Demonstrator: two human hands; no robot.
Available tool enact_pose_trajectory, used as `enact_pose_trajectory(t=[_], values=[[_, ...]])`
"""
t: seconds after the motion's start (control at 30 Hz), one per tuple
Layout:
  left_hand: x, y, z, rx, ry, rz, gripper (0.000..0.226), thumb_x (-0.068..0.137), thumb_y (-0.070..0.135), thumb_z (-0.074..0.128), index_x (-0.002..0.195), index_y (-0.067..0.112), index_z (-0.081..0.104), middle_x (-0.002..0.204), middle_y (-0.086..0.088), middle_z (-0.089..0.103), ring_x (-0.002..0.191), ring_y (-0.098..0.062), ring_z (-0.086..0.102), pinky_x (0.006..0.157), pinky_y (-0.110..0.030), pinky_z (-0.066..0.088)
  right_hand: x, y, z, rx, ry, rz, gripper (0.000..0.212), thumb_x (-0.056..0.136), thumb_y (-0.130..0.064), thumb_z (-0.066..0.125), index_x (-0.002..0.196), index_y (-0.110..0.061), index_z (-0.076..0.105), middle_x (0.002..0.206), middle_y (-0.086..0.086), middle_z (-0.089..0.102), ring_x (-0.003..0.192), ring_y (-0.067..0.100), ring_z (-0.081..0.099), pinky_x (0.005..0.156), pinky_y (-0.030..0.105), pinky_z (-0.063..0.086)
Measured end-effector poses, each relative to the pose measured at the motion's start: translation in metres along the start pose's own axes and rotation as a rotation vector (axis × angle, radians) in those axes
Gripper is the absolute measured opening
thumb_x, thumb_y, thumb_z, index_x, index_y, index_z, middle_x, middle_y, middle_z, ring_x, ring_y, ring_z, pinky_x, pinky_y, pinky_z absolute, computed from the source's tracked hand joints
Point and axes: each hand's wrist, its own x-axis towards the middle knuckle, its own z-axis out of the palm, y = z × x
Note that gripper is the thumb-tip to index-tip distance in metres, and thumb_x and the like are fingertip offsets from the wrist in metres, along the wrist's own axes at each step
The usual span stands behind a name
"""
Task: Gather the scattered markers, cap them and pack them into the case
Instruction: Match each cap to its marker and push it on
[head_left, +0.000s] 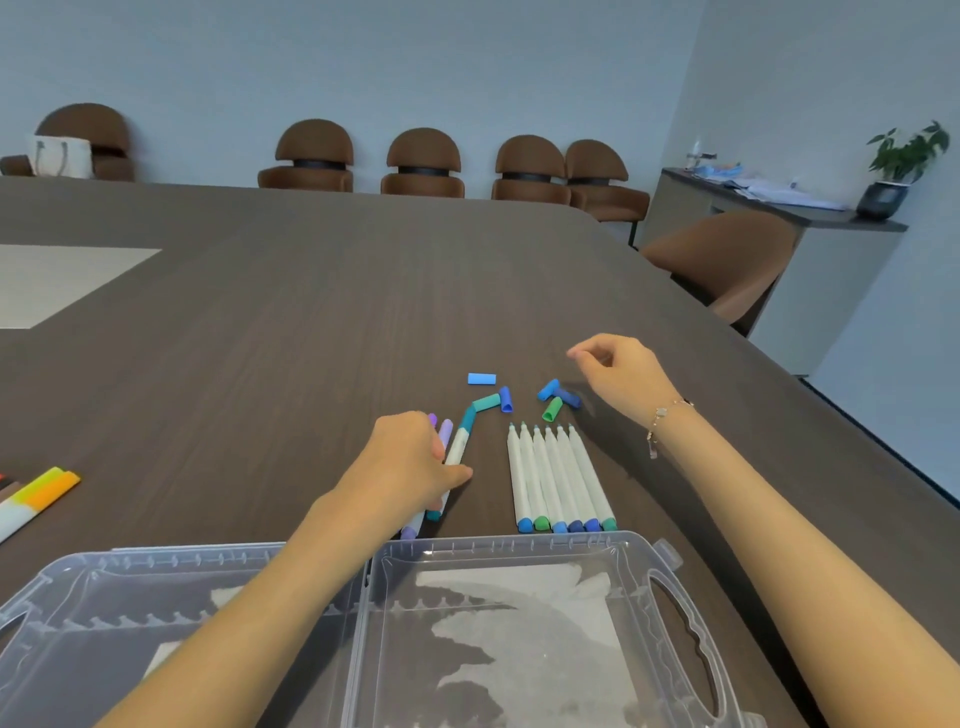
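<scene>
Several uncapped white markers (561, 478) lie side by side on the dark table, tips pointing away from me. Beyond them sit loose caps: a light blue cap (481, 379), a teal cap (487, 401), a blue cap (505, 399), a green cap (552, 409) and two more blue caps (558, 392). My left hand (410, 462) is closed over a small bunch of capped purple and teal markers (457, 441) lying on the table. My right hand (618, 374) hovers just right of the caps, its fingers curled and nothing visible in them. The clear plastic case (498, 545) lies open nearest me.
Yellow and orange markers (47, 491) lie at the table's left edge of view. The table edge runs diagonally on the right, with a brown chair (727, 260) beside it. More chairs line the far wall.
</scene>
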Motion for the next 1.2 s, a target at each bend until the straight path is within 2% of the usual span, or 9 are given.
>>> enact_pose_trajectory(t=[0.1, 0.17, 0.23, 0.33, 0.43, 0.57, 0.77, 1.0, 1.2], values=[[0.0, 0.01, 0.002, -0.083, -0.012, 0.044, 0.017, 0.089, 0.031, 0.061, 0.092, 0.014, 0.058, 0.092, -0.006, 0.068, 0.069, -0.014, 0.065, 0.074, -0.022, 0.053, 0.003, 0.01, 0.001, -0.038, -0.053, -0.002, 0.022, 0.096, -0.017, 0.047, 0.107, -0.016, 0.066, 0.112, 0.002, 0.064, 0.089, 0.008, 0.054, 0.072, 0.014, 0.044], [0.005, 0.023, 0.006, -0.069, -0.038, 0.082, 0.02, 0.091, 0.03, 0.058, 0.087, 0.012, 0.065, 0.089, -0.007, 0.071, 0.068, -0.013, 0.064, 0.071, -0.019, 0.05, 0.004, 0.011, 0.004, -0.047, -0.115, -0.019, 0.021, 0.096, -0.016, 0.048, 0.104, -0.019, 0.067, 0.111, 0.001, 0.065, 0.086, 0.011, 0.058, 0.064, 0.009, 0.045], [0.011, 0.035, 0.011, -0.032, -0.074, 0.095, 0.027, 0.091, 0.035, 0.057, 0.087, 0.011, 0.069, 0.083, -0.005, 0.071, 0.069, -0.014, 0.065, 0.064, -0.017, 0.048, 0.005, 0.009, 0.007, -0.075, -0.161, -0.052, 0.022, 0.096, -0.017, 0.047, 0.105, -0.018, 0.067, 0.112, 0.002, 0.064, 0.088, 0.011, 0.059, 0.064, 0.008, 0.044], [0.016, 0.047, 0.019, 0.068, -0.149, 0.076, 0.029, 0.087, 0.04, 0.058, 0.074, 0.014, 0.058, 0.064, 0.001, 0.057, 0.056, -0.011, 0.055, 0.051, -0.014, 0.039, 0.005, 0.008, 0.009, -0.113, -0.171, -0.086, 0.024, 0.096, -0.016, 0.046, 0.107, -0.015, 0.067, 0.114, 0.003, 0.062, 0.09, 0.009, 0.054, 0.063, 0.006, 0.039], [0.019, 0.051, 0.022, 0.076, -0.207, 0.022, 0.031, 0.086, 0.039, 0.057, 0.067, 0.016, 0.049, 0.062, 0.002, 0.051, 0.052, -0.01, 0.05, 0.05, -0.014, 0.038, 0.005, 0.011, 0.008, -0.096, -0.148, -0.081, 0.023, 0.096, -0.016, 0.047, 0.106, -0.016, 0.067, 0.113, 0.003, 0.063, 0.088, 0.01, 0.056, 0.06, 0.005, 0.04], [0.025, 0.05, 0.018, 0.005, -0.274, -0.049, 0.03, 0.085, 0.038, 0.061, 0.069, 0.014, 0.053, 0.065, 0.001, 0.054, 0.053, -0.01, 0.049, 0.05, -0.014, 0.041, 0.006, 0.015, 0.007, -0.089, -0.148, -0.072, 0.023, 0.096, -0.017, 0.047, 0.106, -0.016, 0.068, 0.112, 0.004, 0.064, 0.085, 0.01, 0.057, 0.061, 0.008, 0.043], [0.027, 0.05, 0.013, -0.097, -0.385, -0.142, 0.028, 0.085, 0.035, 0.064, 0.071, 0.012, 0.057, 0.06, 0.001, 0.049, 0.048, -0.008, 0.037, 0.047, -0.015, 0.033, 0.006, 0.013, 0.008, -0.089, -0.13, -0.079, 0.023, 0.096, -0.015, 0.047, 0.107, -0.015, 0.067, 0.113, 0.004, 0.062, 0.088, 0.009, 0.054, 0.061, 0.004, 0.039], [0.0, 0.031, -0.022, -0.223, -0.302, -0.122, 0.029, 0.088, 0.034, 0.061, 0.081, 0.007, 0.068, 0.039, 0.006, 0.043, 0.041, -0.008, 0.031, 0.042, -0.015, 0.03, 0.007, 0.006, 0.012, -0.071, -0.154, -0.111, 0.025, 0.097, -0.014, 0.045, 0.109, -0.015, 0.067, 0.117, 0.004, 0.063, 0.092, 0.008, 0.056, 0.064, 0.003, 0.04], [-0.014, 0.005, -0.037, -0.266, -0.29, -0.183, 0.036, 0.088, 0.038, 0.062, 0.086, 0.003, 0.071, 0.05, 0.0, 0.038, 0.045, -0.011, 0.029, 0.041, -0.017, 0.028, 0.004, 0.006, 0.018, -0.132, -0.183, -0.131, 0.024, 0.097, -0.015, 0.046, 0.11, -0.015, 0.066, 0.125, 0.004, 0.058, 0.101, 0.012, 0.057, 0.074, 0.007, 0.04]])
